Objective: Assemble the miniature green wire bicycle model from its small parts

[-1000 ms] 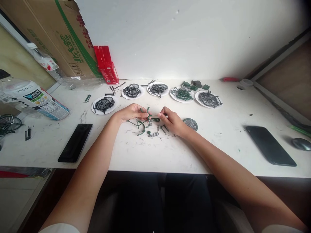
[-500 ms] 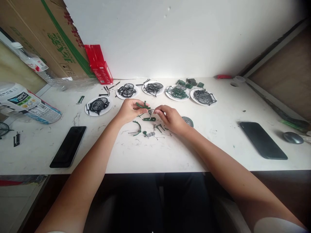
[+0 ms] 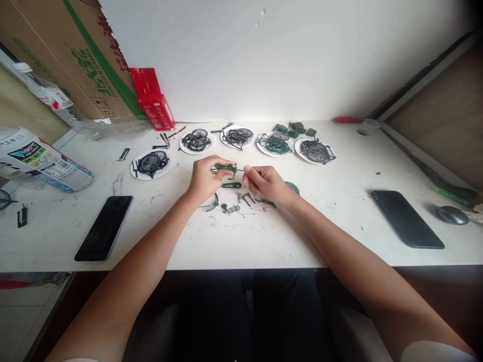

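Note:
My left hand (image 3: 205, 176) is closed on a small green model bicycle part (image 3: 228, 167), held just above the table. My right hand (image 3: 267, 182) pinches a thin rod-like piece (image 3: 240, 170) whose end meets the green part; whether it is a tool or a component I cannot tell. Below the hands lie a green chain guard-like piece (image 3: 231, 185), a curved green mudguard (image 3: 216, 202), a small grey rack (image 3: 233, 209) and several tiny parts. A spoked wheel (image 3: 293, 188) is partly hidden behind my right hand.
Several paper plates, such as the left one (image 3: 136, 174), hold dark or green bicycle parts along the back. A phone (image 3: 103, 229) lies at left, a black slab (image 3: 407, 219) and a mouse (image 3: 453, 215) at right. A red box (image 3: 162, 113) and a large packet (image 3: 45, 161) stand at left.
The green part has turned in my left hand and now lies more level. My right hand has shifted slightly right and down, with the rod still against the part.

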Available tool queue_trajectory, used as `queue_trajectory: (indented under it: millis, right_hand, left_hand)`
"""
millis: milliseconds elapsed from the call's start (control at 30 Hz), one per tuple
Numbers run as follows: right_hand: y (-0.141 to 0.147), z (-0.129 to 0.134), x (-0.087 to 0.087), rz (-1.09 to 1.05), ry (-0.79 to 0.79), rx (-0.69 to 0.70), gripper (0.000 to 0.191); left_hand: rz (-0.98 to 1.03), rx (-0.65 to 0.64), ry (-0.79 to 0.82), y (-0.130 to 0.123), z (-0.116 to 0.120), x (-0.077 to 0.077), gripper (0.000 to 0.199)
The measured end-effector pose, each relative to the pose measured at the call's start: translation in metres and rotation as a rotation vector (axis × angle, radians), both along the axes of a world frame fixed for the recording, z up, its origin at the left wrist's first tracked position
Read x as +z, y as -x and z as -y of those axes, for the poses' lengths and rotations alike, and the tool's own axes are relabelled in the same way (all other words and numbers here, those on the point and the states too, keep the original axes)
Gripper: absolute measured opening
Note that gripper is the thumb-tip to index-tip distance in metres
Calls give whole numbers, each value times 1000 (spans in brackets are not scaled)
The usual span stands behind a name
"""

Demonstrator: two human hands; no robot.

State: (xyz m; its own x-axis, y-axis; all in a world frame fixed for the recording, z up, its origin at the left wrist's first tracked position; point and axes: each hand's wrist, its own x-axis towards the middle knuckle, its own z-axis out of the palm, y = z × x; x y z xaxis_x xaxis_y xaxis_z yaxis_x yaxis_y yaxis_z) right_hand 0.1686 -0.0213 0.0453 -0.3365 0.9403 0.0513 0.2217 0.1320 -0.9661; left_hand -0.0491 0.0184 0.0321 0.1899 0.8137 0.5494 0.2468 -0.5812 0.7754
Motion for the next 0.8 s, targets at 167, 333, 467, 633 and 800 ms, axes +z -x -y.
queue_trajectory:
  millis: [167,333,467,633,800]
  right_hand:
    - [3,-2,-4,-123,99,29,62]
    - [2,-1,-6,-52,0,-110,57]
    - [2,-1,-8,-37,-68,-131,50]
    - [1,-5,-15,-26,-184,-103,51]
    - [-1,-6,-19,-12,-164,-86,50]
  left_hand:
    - [-30,11,-36,-2,2,2,9]
    - [0,26,-38,-10,8,-1,15]
    - [34,22,-44,-13,9,-3,16]
    - [48,59,10,-12,8,-5,15]
    - [46,72,-12,-10,8,-8,15]
